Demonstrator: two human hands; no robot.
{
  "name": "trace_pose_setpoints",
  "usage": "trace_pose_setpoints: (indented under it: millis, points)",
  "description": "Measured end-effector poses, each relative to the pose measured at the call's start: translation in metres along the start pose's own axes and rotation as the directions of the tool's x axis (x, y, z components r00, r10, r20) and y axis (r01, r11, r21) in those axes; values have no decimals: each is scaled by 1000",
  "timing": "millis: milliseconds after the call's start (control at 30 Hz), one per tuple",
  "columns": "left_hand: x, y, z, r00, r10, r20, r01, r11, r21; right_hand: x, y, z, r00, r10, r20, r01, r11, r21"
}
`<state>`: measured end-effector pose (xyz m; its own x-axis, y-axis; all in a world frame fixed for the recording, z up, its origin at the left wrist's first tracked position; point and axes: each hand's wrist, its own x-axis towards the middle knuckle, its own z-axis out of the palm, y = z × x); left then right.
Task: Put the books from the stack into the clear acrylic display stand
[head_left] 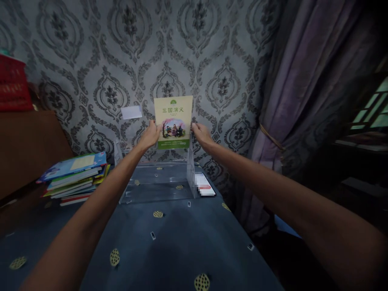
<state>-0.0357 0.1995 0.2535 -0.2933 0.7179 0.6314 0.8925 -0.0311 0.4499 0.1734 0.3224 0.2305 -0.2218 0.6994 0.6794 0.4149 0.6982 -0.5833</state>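
Note:
A cream book [173,115] with green Chinese lettering and a green band along its bottom is held upright, its cover facing me. My left hand [150,134] grips its left edge, and my right hand [201,132] is closed at its right edge. Below and around the book stands a clear plastic rack [190,169] with transparent side walls, on the blue cloth. The book's lower edge is above the rack's base; whether it touches the rack's back I cannot tell.
A stack of books [80,173] lies on the left of the blue tablecloth [157,250]. A phone [206,184] lies against the rack's right side. Behind are patterned wallpaper [224,89] and a white label [131,112]. A tied curtain [273,129] hangs right; a red basket [13,83] stands left.

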Motion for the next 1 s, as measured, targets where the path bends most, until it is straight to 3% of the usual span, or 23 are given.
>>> trace_pose_setpoints:
  millis: [133,200,300,367,433,600,1000]
  points:
    - [-56,-15,-1,972,151,-179,-152,988,9,-55,-8,-5,991,44,-130,-38,998,53]
    - [-105,-33,4,954,207,-216,-206,978,25,-106,-11,-4,991,-50,-127,63,993,98]
    - [-185,-68,15,961,237,-145,-227,971,82,-191,-13,3,970,-208,122,181,962,202]
    - [-228,-93,22,967,227,-114,-214,970,112,-240,-14,13,916,-240,321,157,952,262]
    - [-256,-114,25,971,217,-99,-203,970,135,-276,-14,26,872,-256,417,131,943,306]
    - [-269,-138,24,975,204,-88,-187,968,169,-314,-9,51,832,-237,502,72,943,326]
    - [-267,-141,24,967,157,-203,-117,974,196,-317,-1,52,796,-250,551,92,950,298]
